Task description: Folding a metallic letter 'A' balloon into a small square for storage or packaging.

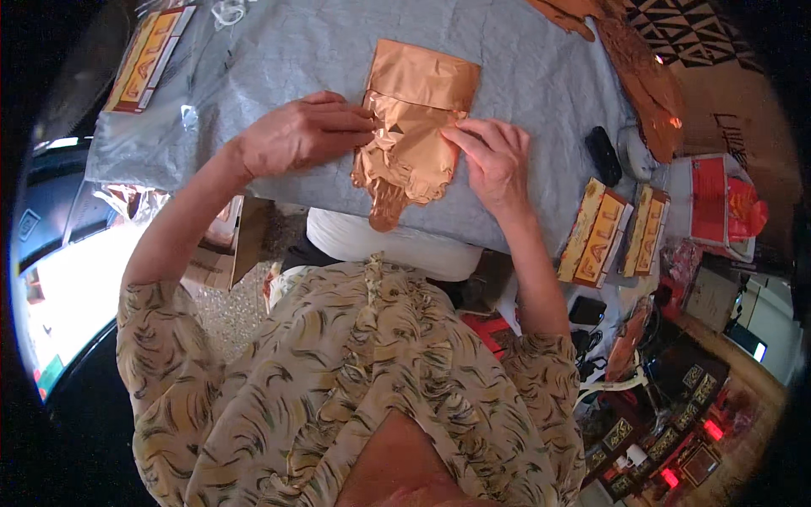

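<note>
A thin copper foil sheet lies on the grey cloth, pinched at its crumpled middle by the left hand and right hand. It is judged light, tear-prone; edges are best gripped gently.

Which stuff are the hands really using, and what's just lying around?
In use:
left hand
right hand
copper foil sheet
grey cloth

Lying about:
yellow packets
packet at the far left corner
black oblong thing
</note>
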Action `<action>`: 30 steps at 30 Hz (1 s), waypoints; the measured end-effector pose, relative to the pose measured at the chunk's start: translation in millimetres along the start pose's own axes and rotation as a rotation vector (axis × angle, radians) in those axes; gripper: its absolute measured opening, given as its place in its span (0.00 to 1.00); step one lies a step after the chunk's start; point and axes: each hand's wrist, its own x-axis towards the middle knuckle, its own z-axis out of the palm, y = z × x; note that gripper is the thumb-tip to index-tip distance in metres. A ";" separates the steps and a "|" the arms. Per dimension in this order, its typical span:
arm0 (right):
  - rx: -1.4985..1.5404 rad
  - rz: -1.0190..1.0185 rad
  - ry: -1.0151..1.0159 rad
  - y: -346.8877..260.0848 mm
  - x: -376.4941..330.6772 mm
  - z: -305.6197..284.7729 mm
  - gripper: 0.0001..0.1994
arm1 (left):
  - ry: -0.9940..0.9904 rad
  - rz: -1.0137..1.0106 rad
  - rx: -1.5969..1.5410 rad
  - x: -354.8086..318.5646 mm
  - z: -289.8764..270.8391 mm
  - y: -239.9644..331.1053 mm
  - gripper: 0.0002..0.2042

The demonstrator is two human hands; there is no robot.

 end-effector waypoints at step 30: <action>0.016 0.035 -0.005 6.1 -2.4 -0.2 0.17 | -0.166 0.225 0.375 46.2 -2.0 19.7 0.09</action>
